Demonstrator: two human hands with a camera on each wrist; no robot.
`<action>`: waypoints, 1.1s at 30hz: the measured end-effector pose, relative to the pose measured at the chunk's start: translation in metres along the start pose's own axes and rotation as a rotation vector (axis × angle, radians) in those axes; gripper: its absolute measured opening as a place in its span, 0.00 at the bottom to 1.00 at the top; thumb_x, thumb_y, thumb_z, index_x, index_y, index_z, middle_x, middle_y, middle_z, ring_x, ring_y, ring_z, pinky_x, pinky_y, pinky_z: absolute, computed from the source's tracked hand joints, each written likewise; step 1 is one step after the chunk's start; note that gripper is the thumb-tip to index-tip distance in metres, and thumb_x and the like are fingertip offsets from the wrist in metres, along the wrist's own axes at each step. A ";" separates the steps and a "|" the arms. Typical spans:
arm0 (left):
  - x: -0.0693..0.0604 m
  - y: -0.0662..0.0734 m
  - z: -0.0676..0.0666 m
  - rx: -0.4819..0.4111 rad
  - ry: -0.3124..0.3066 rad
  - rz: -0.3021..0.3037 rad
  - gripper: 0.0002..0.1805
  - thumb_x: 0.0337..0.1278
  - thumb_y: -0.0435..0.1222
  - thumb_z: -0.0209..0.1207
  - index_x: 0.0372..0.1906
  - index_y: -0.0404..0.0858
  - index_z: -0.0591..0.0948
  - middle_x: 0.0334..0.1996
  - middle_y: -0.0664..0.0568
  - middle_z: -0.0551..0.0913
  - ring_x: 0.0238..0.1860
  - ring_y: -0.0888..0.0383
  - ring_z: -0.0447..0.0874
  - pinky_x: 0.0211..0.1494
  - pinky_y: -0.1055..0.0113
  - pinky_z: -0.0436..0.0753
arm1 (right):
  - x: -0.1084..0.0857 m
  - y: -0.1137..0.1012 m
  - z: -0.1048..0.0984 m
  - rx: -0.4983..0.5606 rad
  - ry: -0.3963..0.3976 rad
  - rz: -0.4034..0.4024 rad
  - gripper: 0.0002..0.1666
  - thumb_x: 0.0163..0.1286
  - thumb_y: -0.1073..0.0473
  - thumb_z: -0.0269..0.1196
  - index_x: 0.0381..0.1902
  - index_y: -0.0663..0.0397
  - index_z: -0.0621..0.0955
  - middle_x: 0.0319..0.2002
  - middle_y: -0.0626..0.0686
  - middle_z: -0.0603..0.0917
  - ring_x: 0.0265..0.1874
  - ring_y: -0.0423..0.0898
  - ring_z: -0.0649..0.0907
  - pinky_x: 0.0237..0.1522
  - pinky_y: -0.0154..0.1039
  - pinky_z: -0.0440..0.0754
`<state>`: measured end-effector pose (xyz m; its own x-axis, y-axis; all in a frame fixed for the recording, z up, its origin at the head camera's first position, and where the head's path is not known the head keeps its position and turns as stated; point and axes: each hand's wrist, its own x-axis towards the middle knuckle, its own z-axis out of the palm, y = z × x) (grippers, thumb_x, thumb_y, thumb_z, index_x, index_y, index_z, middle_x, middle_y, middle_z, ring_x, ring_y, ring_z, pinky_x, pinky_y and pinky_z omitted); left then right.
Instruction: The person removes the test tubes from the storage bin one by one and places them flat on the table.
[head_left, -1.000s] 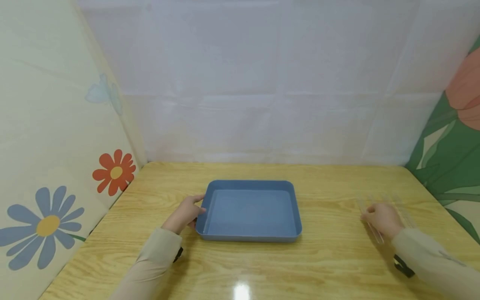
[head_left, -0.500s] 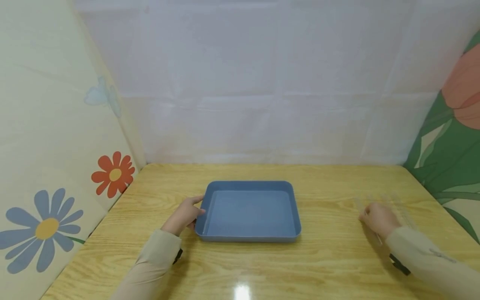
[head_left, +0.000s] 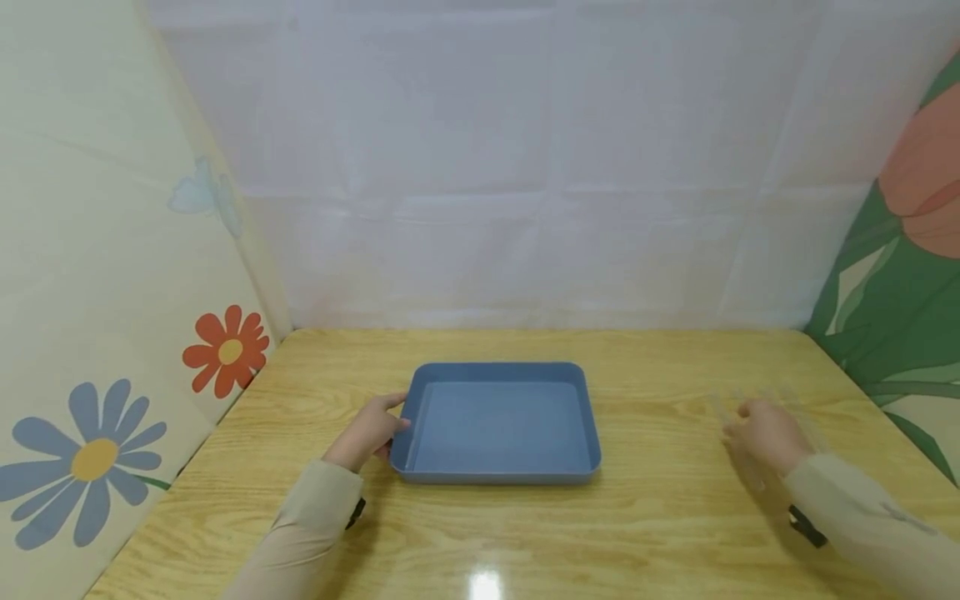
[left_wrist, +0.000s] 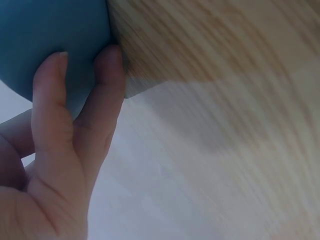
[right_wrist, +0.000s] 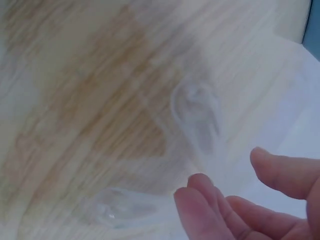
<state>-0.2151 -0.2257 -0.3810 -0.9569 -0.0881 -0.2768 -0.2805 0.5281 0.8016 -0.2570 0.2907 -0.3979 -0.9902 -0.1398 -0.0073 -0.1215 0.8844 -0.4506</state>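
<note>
A blue rectangular tray lies on the wooden table. My left hand grips its left side, and in the left wrist view the fingertips press against the blue wall. Over on the right, my right hand hovers low above several clear plastic spoons, whose thin see-through ends show faintly past it. The right wrist view shows one clear spoon's bowl and another spoon on the table. A gap separates the right thumb from the fingers, with nothing visible between them.
The wooden table extends around the tray. A white cloth hangs along the back edge. Flower-printed cloths stand at the left and right sides.
The right hand closed down over a spoon half a second ago, and now its fingers are apart and it sits slightly further right. The left hand and tray stay in place.
</note>
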 end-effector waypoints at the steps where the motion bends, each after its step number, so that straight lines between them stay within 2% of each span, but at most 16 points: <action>1: 0.000 0.000 0.000 -0.002 0.000 -0.005 0.32 0.68 0.25 0.50 0.75 0.33 0.57 0.23 0.43 0.82 0.13 0.58 0.71 0.19 0.63 0.79 | 0.000 0.000 -0.001 -0.001 -0.002 0.007 0.28 0.64 0.64 0.60 0.46 0.91 0.69 0.47 0.83 0.73 0.43 0.76 0.76 0.43 0.63 0.77; 7: 0.001 -0.001 -0.001 -0.008 0.003 -0.012 0.32 0.68 0.25 0.50 0.75 0.34 0.57 0.23 0.43 0.83 0.13 0.58 0.71 0.19 0.64 0.78 | 0.000 -0.004 -0.006 0.074 0.001 0.013 0.28 0.69 0.63 0.58 0.51 0.90 0.69 0.48 0.82 0.73 0.44 0.75 0.76 0.42 0.60 0.79; 14: 0.000 0.000 0.000 0.010 0.010 -0.013 0.31 0.68 0.25 0.50 0.74 0.33 0.58 0.25 0.43 0.83 0.15 0.56 0.74 0.20 0.63 0.80 | -0.003 -0.013 -0.018 0.282 -0.026 0.009 0.31 0.73 0.60 0.55 0.60 0.87 0.64 0.47 0.81 0.75 0.35 0.60 0.84 0.29 0.45 0.83; 20: 0.001 0.000 0.000 0.003 0.012 -0.020 0.32 0.68 0.25 0.50 0.75 0.34 0.58 0.24 0.43 0.83 0.14 0.58 0.71 0.18 0.65 0.78 | -0.007 -0.021 -0.023 0.382 -0.062 0.041 0.36 0.76 0.53 0.53 0.63 0.84 0.62 0.52 0.79 0.74 0.37 0.57 0.85 0.33 0.46 0.85; 28: 0.002 -0.001 0.001 0.003 0.020 -0.018 0.32 0.68 0.24 0.51 0.74 0.34 0.59 0.25 0.44 0.83 0.14 0.57 0.73 0.19 0.64 0.79 | -0.011 -0.029 -0.021 0.522 -0.106 0.037 0.34 0.77 0.56 0.51 0.64 0.84 0.61 0.52 0.75 0.77 0.38 0.53 0.85 0.36 0.44 0.85; 33: 0.003 0.000 0.002 0.004 0.024 -0.033 0.32 0.68 0.25 0.51 0.74 0.34 0.59 0.26 0.43 0.83 0.14 0.57 0.73 0.19 0.64 0.79 | -0.010 -0.030 -0.019 0.630 -0.154 0.045 0.36 0.78 0.55 0.51 0.67 0.83 0.57 0.53 0.73 0.76 0.39 0.47 0.84 0.39 0.43 0.85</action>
<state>-0.2175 -0.2246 -0.3830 -0.9486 -0.1260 -0.2903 -0.3119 0.5277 0.7901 -0.2450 0.2738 -0.3674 -0.9664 -0.2124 -0.1450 0.0302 0.4665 -0.8840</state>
